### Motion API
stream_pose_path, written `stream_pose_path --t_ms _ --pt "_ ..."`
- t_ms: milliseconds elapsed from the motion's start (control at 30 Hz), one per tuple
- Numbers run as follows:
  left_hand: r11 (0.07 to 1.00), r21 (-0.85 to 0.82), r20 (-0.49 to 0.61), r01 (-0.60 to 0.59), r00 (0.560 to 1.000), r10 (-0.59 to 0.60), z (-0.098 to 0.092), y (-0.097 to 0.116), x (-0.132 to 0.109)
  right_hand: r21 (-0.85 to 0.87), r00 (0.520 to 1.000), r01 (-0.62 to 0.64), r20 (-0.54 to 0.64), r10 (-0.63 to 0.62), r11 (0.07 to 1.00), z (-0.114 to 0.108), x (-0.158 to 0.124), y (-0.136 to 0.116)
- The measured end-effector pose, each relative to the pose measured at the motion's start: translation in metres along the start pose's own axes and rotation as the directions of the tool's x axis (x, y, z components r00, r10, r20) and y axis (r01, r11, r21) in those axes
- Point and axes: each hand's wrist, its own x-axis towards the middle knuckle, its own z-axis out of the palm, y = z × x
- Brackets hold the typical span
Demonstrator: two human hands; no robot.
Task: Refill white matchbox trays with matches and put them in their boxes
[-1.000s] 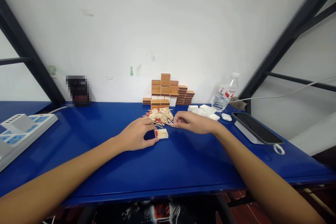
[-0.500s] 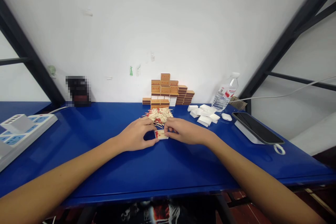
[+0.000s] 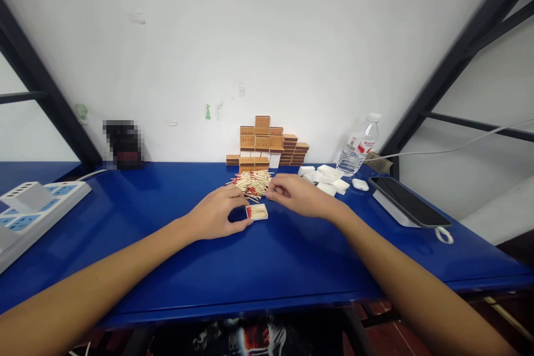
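A small open matchbox tray with red-tipped matches in it lies on the blue table. My left hand holds the tray's left end between thumb and fingers. Just behind lies a loose pile of matches. My right hand hovers at the pile's right edge with its fingertips pinched together; whether a match is between them I cannot make out.
Stacked brown matchboxes stand against the wall. White inner trays, a water bottle, an earbud case and a phone on a stand lie to the right. A white power strip sits far left.
My right hand went from the pile down to the tray half a second ago and has now drawn back up to the pile's right edge. My left hand has stayed on the tray.
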Motion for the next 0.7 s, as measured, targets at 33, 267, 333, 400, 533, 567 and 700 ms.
stream_pose_path --t_ms 33,267,333,400,533,567,700 --pt "1.000 -0.004 -0.014 -0.004 1.000 0.004 -0.001 0.001 0.000 -0.048 0.998 -0.063 -0.030 0.061 0.997 -0.003 0.000 0.007" --pt "1.000 0.002 0.033 0.010 0.999 -0.011 0.002 0.000 -0.001 -0.116 0.970 -0.199 0.122 0.212 0.973 -0.003 0.001 0.045" --pt "1.000 -0.001 0.048 0.020 0.999 -0.020 0.003 -0.001 -0.001 -0.053 0.971 -0.165 0.165 0.171 0.985 0.003 0.002 0.047" --pt "1.000 0.002 0.049 0.024 0.999 -0.024 0.003 -0.001 -0.001 -0.011 0.971 -0.158 0.181 0.157 0.987 0.007 0.003 0.046" --pt "1.000 0.008 0.052 0.025 0.998 -0.025 0.002 0.000 -0.001 0.036 0.976 -0.132 0.179 0.124 0.991 0.011 0.003 0.037" --pt "1.000 0.007 0.051 0.024 0.998 -0.024 0.002 0.000 -0.001 0.038 0.976 -0.126 0.183 0.117 0.991 0.011 0.002 0.035" --pt "1.000 0.005 0.042 0.023 0.999 -0.023 0.002 -0.001 -0.001 0.017 0.974 -0.111 0.200 0.106 0.994 0.010 0.002 0.028"
